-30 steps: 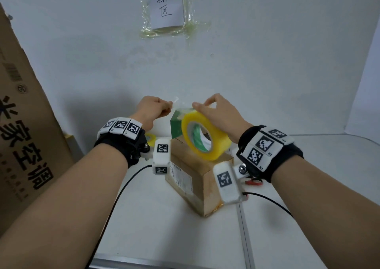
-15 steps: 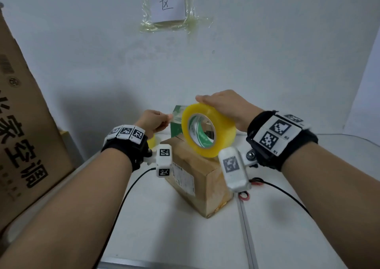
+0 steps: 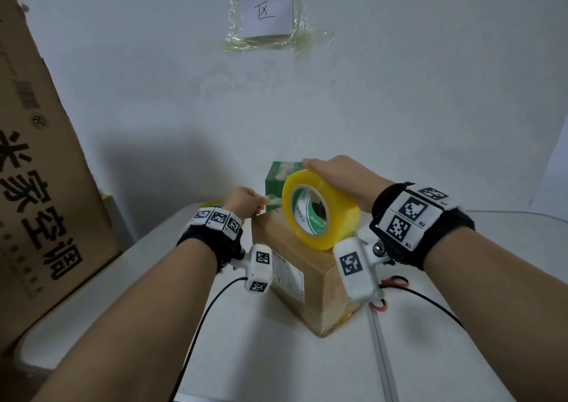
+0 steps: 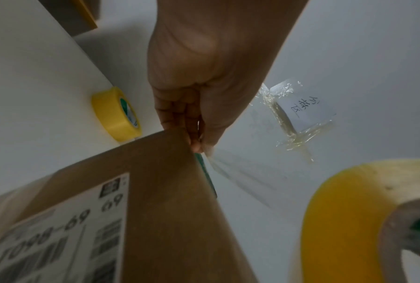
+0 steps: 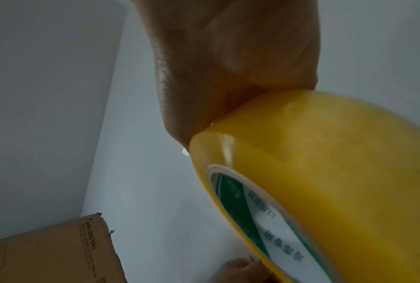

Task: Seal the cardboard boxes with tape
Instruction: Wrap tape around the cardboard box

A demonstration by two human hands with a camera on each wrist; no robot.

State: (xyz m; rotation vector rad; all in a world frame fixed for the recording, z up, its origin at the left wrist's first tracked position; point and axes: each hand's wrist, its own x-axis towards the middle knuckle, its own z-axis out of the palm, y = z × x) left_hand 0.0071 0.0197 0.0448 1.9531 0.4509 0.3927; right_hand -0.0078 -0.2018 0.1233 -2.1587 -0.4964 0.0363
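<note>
The box point(image 3: 302, 266) sits on the white desk point(image 3: 276, 355), one corner toward the viewer, with a printed label on its left face. Above its top the right hand point(image 3: 341, 176) holds the yellow tape roll point(image 3: 319, 209) from over the rim; the palm covers the roll, and I cannot tell exactly how its fingers lie. The left hand point(image 3: 242, 202) is at the box's far left top edge, its fingers point(image 4: 194, 126) pressed together and pinching the free end of the clear strip point(image 4: 233, 172) that runs back to the roll.

The strip looks thin, limp and sticky, likely to fold onto itself or cling to skin, so it is best held at the very tip and kept taut. The roll is stiff and light, and gripping its outer rim lets it turn and pay out. The box seems small and light enough to slide when tape is pulled, so pressing the tape end onto the cardboard should also steady it.

A second roll point(image 4: 116, 114) lies on the desk left of the box, and a green box point(image 3: 276, 176) stands behind.
</note>
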